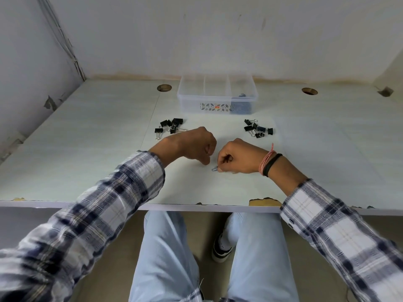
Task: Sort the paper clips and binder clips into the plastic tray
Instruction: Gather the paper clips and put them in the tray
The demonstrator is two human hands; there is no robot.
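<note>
A blue paper clip (214, 168) lies on the near tabletop (87, 162), pinched by the right hand (237, 156), likely gathering it for the far tray (217, 95). The left hand (192, 146) is fisted beside it; contents unclear. Two binder clip piles (170, 126) wait between.

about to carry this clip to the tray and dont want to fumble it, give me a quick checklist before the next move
1. Small blue paper clip pinched at the right hand fingertips: ok.
2. Left hand holding anything: cannot tell, closed fist.
3. Clear plastic three-compartment tray upright and open: ok.
4. Right compartment already holds blue paper clips: ok.
5. Path to the tray runs between the two piles of black binder clips: ok.
6. Binder clips sorted: not ok, all on the pale table.
</note>
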